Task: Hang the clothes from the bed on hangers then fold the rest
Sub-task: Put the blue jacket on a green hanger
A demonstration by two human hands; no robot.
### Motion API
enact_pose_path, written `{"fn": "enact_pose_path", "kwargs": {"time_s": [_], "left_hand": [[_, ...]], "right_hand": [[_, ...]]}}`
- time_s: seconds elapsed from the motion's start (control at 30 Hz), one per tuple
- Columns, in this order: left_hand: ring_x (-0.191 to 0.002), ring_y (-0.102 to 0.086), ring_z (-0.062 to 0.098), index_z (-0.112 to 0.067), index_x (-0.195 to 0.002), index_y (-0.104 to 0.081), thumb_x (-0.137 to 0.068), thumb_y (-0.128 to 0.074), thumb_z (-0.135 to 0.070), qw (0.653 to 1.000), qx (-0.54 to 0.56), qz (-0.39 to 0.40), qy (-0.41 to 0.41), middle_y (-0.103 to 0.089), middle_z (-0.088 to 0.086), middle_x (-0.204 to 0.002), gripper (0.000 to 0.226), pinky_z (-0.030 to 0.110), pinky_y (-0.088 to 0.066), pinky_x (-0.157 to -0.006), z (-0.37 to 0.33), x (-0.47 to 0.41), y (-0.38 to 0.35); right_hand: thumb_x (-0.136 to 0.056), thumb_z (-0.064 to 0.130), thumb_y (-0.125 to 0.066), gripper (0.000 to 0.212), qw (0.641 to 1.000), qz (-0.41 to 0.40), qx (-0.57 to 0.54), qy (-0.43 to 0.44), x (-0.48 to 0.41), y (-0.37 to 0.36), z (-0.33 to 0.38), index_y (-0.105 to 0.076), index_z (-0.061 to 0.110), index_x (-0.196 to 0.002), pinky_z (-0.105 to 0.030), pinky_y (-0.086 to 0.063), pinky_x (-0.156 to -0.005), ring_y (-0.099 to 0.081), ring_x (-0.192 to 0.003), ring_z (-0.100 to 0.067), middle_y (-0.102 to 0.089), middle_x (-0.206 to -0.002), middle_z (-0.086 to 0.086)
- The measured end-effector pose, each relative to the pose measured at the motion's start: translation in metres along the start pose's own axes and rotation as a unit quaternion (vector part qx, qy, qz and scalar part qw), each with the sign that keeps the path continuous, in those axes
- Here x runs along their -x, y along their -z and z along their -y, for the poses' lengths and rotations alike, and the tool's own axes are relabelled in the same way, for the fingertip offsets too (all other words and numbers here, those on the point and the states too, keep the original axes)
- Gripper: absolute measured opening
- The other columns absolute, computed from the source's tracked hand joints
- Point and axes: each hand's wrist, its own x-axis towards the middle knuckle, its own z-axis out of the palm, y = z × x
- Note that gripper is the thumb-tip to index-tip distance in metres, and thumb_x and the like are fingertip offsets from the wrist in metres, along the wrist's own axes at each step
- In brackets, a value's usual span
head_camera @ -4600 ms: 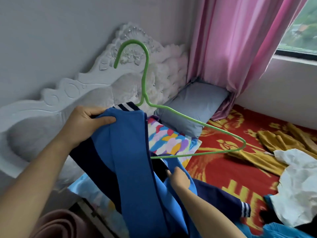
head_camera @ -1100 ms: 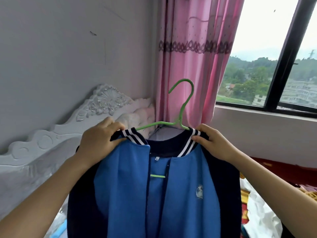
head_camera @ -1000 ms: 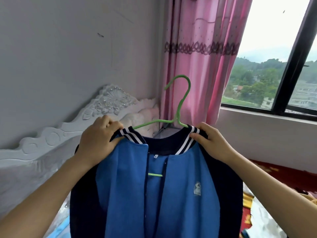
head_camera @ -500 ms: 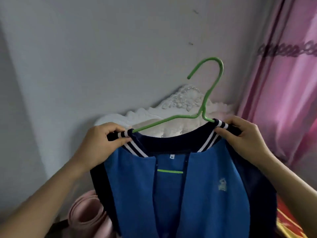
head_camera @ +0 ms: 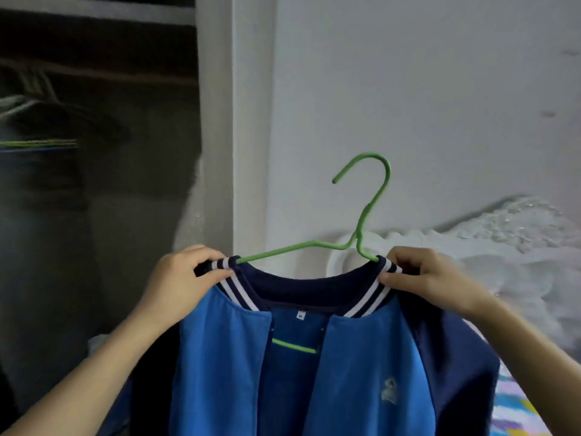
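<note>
Wardrobe (head_camera: pixel 94 215) at nine o'clock; our left hand (head_camera: pixel 185 284), right hand (head_camera: pixel 421 278) pinch jacket (head_camera: pixel 361 372) collar; tilted hanger (head_camera: pixel 364 215) could slip.

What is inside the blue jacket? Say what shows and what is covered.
A green hanger: its hook and arms rise out of the blue jacket, and part of its bar shows in the open front. Its ends are covered.

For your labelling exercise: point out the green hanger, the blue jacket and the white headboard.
green hanger (head_camera: pixel 373 201), head view, hook stem.
blue jacket (head_camera: pixel 371 372), head view, front panel.
white headboard (head_camera: pixel 518 221), head view, carved top.
</note>
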Motion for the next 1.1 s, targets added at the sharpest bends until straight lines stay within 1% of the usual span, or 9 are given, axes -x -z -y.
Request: {"fn": "enact_pose_path", "kwargs": {"time_s": [0.1, 0.17, 0.23, 0.37, 0.5, 0.7, 0.87, 1.0, 1.1], "left_hand": [[-0.071, -0.054, 0.013, -0.013, -0.077, -0.072, -0.072, -0.078, -0.003, 0.999, -0.04, -0.029, 0.003, -0.06, -0.008, -0.071, 0.013, 0.02, -0.037, -0.064, 0.043, 0.006, 0.069], [-0.076, -0.056, 0.017, -0.011, -0.08, -0.072, -0.073, -0.077, -0.004, 0.996, -0.066, -0.059, 0.014, -0.06, -0.012, -0.073, 0.011, 0.019, -0.038, -0.068, 0.071, 0.004, 0.105], [-0.087, -0.057, 0.026, -0.009, -0.089, -0.073, -0.077, -0.075, -0.01, 0.989, -0.122, -0.084, 0.027, -0.063, -0.007, -0.077, 0.012, 0.03, -0.041, -0.077, 0.101, 0.0, 0.138], [-0.117, -0.046, 0.025, -0.021, -0.122, -0.06, -0.092, -0.056, -0.038, 0.964, -0.254, -0.041, 0.072, -0.063, 0.0, -0.117, 0.035, 0.038, -0.035, -0.088, 0.153, -0.018, 0.174], [-0.13, -0.034, 0.021, -0.026, -0.138, -0.044, -0.093, -0.046, -0.049, 0.962, -0.259, 0.004, 0.083, -0.047, -0.007, -0.14, 0.051, 0.038, -0.033, -0.097, 0.195, -0.029, 0.187], [-0.133, -0.03, 0.02, -0.024, -0.14, -0.042, -0.094, -0.045, -0.048, 0.973, -0.189, 0.02, 0.128, -0.045, -0.004, -0.142, 0.052, 0.038, -0.029, -0.103, 0.243, -0.054, 0.193], [-0.134, -0.027, 0.022, -0.027, -0.142, -0.037, -0.094, -0.042, -0.05, 0.968, -0.211, 0.003, 0.133, -0.041, -0.002, -0.145, 0.053, 0.039, -0.03, -0.102, 0.278, -0.109, 0.219], [-0.131, -0.032, 0.026, -0.027, -0.139, -0.04, -0.093, -0.045, -0.049, 0.961, -0.241, -0.053, 0.121, -0.046, 0.0, -0.141, 0.051, 0.041, -0.033, -0.102, 0.303, -0.16, 0.247], [-0.128, -0.035, 0.029, -0.024, -0.137, -0.044, -0.093, -0.045, -0.048, 0.946, -0.28, -0.105, 0.126, -0.05, 0.002, -0.138, 0.05, 0.041, -0.034, -0.098, 0.32, -0.185, 0.258]], "right_hand": [[-0.082, 0.001, -0.065, 0.015, 0.997, 0.014, -0.077, -0.002, -0.028, -0.063, 0.046, -0.062, 0.011, -0.072, -0.027, -0.04, -0.064, -0.052, -0.064, -0.016, -0.059, -0.067, -0.008], [-0.081, -0.002, -0.065, 0.014, 0.989, -0.004, -0.148, -0.017, -0.047, -0.101, 0.079, -0.067, 0.009, -0.073, -0.021, -0.047, -0.063, -0.059, -0.062, -0.012, -0.065, -0.068, -0.007], [-0.077, -0.001, -0.069, 0.014, 0.98, -0.045, -0.189, -0.041, -0.068, -0.139, 0.111, -0.069, 0.008, -0.067, -0.02, -0.047, -0.059, -0.06, -0.058, -0.013, -0.066, -0.064, -0.007], [-0.074, -0.002, -0.072, 0.008, 0.966, -0.119, -0.215, -0.084, -0.095, -0.196, 0.151, -0.066, -0.005, -0.07, -0.029, -0.044, -0.061, -0.056, -0.059, -0.022, -0.063, -0.066, -0.016], [-0.074, -0.001, -0.073, 0.012, 0.954, -0.165, -0.221, -0.113, -0.122, -0.225, 0.17, -0.064, -0.008, -0.07, -0.031, -0.045, -0.06, -0.057, -0.06, -0.024, -0.063, -0.067, -0.018], [-0.074, 0.0, -0.072, 0.014, 0.937, -0.202, -0.254, -0.127, -0.187, -0.238, 0.194, -0.065, 0.006, -0.064, -0.02, -0.047, -0.041, -0.061, -0.046, -0.017, -0.064, -0.055, -0.007], [-0.076, 0.001, -0.071, 0.012, 0.916, -0.201, -0.316, -0.142, -0.263, -0.254, 0.211, -0.062, 0.003, -0.068, -0.028, -0.047, -0.049, -0.059, -0.059, -0.024, -0.062, -0.07, -0.014], [-0.079, 0.004, -0.069, 0.016, 0.898, -0.207, -0.362, -0.137, -0.328, -0.27, 0.216, -0.059, 0.003, -0.067, -0.028, -0.045, -0.051, -0.058, -0.058, -0.024, -0.062, -0.07, -0.015], [-0.083, 0.008, -0.063, 0.007, 0.893, -0.22, -0.37, -0.13, -0.369, -0.273, 0.221, -0.061, 0.001, -0.084, -0.026, -0.043, -0.05, -0.058, -0.062, -0.023, -0.063, -0.077, -0.014]]}}
